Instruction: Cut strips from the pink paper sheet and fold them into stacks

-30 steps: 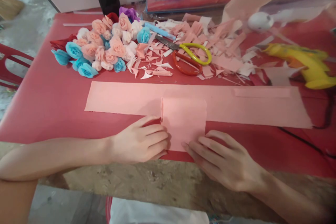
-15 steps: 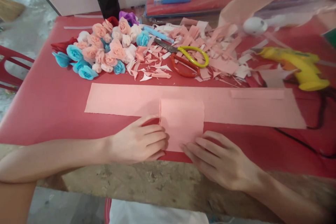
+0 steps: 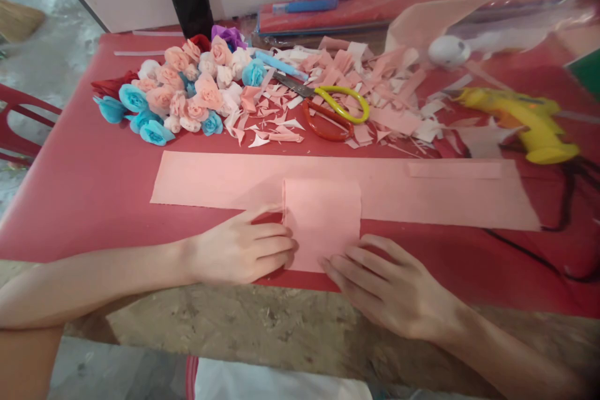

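Observation:
A folded piece of pink crepe paper lies near the table's front edge, its upper end overlapping a long pink crepe paper strip. My left hand grips its left side, fingers curled at the edge and the thumb reaching up along it. At the lower right corner, my right hand holds the folded paper with its fingertips close together. The long strip runs flat across the table behind both hands. A narrow folded pink piece rests on the strip's right part.
Paper roses in pink, white, blue and red are heaped at the back left. Scissors with yellow and orange handles lie on paper scraps. To the right sits a yellow glue gun with a black cord.
My left hand has shifted very slightly upward along the folded paper's edge. The right hand keeps its place at the corner, and the whole view has moved a little.

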The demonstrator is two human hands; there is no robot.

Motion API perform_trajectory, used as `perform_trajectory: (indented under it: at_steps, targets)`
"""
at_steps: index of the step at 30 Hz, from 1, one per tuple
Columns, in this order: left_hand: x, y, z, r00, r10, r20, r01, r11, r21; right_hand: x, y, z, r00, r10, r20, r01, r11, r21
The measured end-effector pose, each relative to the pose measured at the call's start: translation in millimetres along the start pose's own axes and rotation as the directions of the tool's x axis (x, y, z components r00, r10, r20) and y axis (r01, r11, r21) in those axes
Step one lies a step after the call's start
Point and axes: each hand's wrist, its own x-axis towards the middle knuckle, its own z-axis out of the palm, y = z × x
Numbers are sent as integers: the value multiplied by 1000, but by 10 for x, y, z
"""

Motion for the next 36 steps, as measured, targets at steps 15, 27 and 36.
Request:
perform_trajectory:
  at_steps: [15,27,36]
  targets:
    - [-15,2,11,999,-46,14,47,994,-102,22,-36,39,999,5,-43,-5,1000,-2]
    - [1,45,89,990,-130,63,128,991,37,128,-39,2,990,2,143,-24,988,154]
    - [48,82,123,947,-300,116,286,950,128,118,-13,28,998,45,44,-54,974,220]
